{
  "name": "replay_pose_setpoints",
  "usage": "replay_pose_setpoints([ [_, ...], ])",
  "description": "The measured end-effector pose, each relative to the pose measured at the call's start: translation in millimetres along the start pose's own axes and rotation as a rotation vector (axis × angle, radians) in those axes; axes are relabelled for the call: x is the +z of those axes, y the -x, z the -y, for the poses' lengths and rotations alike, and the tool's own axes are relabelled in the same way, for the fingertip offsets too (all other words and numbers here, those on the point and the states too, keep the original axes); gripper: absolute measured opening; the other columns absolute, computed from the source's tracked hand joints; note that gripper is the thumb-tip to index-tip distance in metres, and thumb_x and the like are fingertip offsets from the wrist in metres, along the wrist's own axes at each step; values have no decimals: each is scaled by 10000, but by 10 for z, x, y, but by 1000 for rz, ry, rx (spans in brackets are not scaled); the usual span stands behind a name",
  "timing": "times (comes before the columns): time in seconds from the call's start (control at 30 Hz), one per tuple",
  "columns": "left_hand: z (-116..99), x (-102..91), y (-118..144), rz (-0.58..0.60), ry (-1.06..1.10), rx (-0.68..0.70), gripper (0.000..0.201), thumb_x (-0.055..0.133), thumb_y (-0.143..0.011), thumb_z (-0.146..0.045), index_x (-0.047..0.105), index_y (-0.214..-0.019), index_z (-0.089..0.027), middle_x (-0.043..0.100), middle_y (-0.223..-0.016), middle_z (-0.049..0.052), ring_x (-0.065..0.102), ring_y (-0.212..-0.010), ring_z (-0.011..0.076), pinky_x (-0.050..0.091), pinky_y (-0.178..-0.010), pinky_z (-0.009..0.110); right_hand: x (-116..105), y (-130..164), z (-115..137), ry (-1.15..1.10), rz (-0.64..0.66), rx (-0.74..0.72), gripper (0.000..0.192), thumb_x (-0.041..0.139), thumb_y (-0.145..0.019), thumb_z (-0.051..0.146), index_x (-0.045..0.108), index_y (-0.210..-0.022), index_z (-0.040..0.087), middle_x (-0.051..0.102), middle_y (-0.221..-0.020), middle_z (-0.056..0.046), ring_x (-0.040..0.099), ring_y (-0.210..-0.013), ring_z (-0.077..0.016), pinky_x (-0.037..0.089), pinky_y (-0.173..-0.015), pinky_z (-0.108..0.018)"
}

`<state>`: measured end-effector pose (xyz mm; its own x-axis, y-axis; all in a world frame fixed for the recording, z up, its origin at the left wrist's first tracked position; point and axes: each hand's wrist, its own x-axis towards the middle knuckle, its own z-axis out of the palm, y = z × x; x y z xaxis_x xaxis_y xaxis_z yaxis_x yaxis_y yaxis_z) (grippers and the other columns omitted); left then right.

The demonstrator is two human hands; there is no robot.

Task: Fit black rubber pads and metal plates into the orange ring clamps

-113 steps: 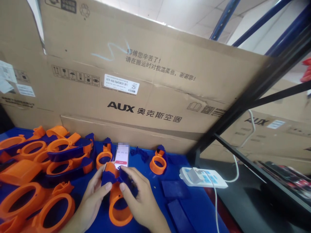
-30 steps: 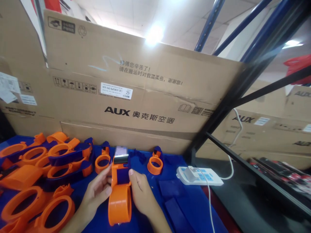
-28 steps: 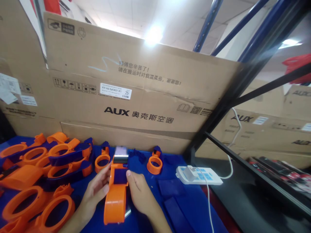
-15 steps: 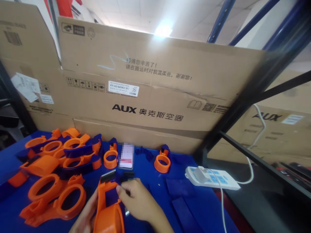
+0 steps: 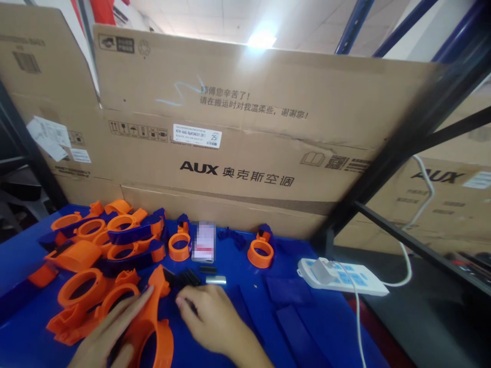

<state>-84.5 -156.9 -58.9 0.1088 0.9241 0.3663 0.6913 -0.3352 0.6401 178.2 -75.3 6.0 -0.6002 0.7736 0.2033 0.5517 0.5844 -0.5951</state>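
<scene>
My left hand (image 5: 109, 329) is closed round an orange tape dispenser (image 5: 156, 301), its ring towards me and its narrow end pointing away. A dark piece shows at that narrow end. Just right of the dispenser, my right hand (image 5: 213, 317) has its fingers curled in a pinch; whatever is between them is hidden. Beyond its fingertips lie several black strips (image 5: 187, 277) and a shiny metal strip (image 5: 216, 280). More orange tape dispenser frames (image 5: 80, 287), some with blue parts, are heaped to the left of my left hand.
A phone (image 5: 204, 243) lies at the back between two upright tape dispensers, one of them orange-ringed (image 5: 261, 254) on the right. Flat blue pieces (image 5: 287, 290) lie right of my hand. A white power strip (image 5: 341, 276) with cables sits at the right edge. Cardboard (image 5: 238, 153) stands behind.
The dispenser in my left hand has turned onto its side and shifted left. My right hand has come away from it and sits lower. The black and metal strips are now more exposed.
</scene>
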Motion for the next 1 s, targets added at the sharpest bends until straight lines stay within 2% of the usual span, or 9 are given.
replay_pose_setpoints([
  [0.07,-23,-94,-152,90,-227,65,671,510,-979,-216,360,-1587,-459,549,-1578,-50,541,-1420,281,552,-1080,411,-96,9,-65,4,-77,54,226,505,-1029,251,680,-887,235,714,-747,14,656,-688,-149,369,-628,-228],
  [0.13,-68,-110,-293,149,-369,70,657,480,-978,-183,391,-1584,-420,621,-1514,3,643,-1316,277,619,-972,377,-199,19,-129,-27,-144,88,261,469,-1055,277,684,-914,234,694,-726,14,645,-666,-147,373,-621,-223],
  [0.2,-113,-67,-402,170,-456,51,625,448,-985,-179,425,-1576,-382,669,-1453,54,712,-1209,294,651,-862,383,-284,31,-183,-55,-193,111,289,449,-1069,308,690,-930,232,680,-713,12,628,-641,-147,373,-602,-221],
  [0.27,-141,-14,-483,162,-481,49,611,442,-987,-185,438,-1574,-357,667,-1448,83,738,-1149,307,645,-822,392,-338,46,-226,-71,-229,129,313,439,-1077,336,696,-933,229,674,-710,7,622,-636,-150,377,-596,-222],
  [0.37,-141,7,-580,144,-442,43,593,439,-987,-193,457,-1565,-324,632,-1486,100,747,-1115,303,613,-882,415,-365,65,-262,-69,-264,133,330,434,-1082,354,703,-939,226,684,-736,-4,638,-670,-159,394,-623,-224],
  [0.53,-119,-18,-726,187,-462,-17,562,403,-983,-183,508,-1528,-273,634,-1472,123,760,-1045,291,574,-922,445,-345,77,-263,-22,-264,114,309,446,-1076,341,699,-942,225,691,-753,-8,643,-677,-159,387,-624,-226],
  [0.67,-84,13,-826,211,-541,32,548,466,-943,-181,578,-1468,-288,699,-1385,108,734,-1087,322,561,-905,470,-333,81,-249,4,-261,108,287,456,-1071,320,696,-940,231,692,-756,-3,637,-667,-152,378,-617,-224],
  [0.8,27,18,-904,201,-635,90,557,519,-905,-177,595,-1450,-259,740,-1295,112,701,-1129,347,520,-966,508,-344,86,-259,6,-258,103,284,462,-1069,317,694,-931,230,696,-759,-6,643,-676,-154,379,-619,-221],
  [1.0,176,57,-925,132,-617,151,475,524,-983,-334,600,-1443,-244,744,-1262,115,687,-1127,332,501,-994,489,-372,96,-290,7,-262,105,301,455,-1076,327,703,-939,226,714,-779,-12,660,-694,-156,394,-630,-223],
])
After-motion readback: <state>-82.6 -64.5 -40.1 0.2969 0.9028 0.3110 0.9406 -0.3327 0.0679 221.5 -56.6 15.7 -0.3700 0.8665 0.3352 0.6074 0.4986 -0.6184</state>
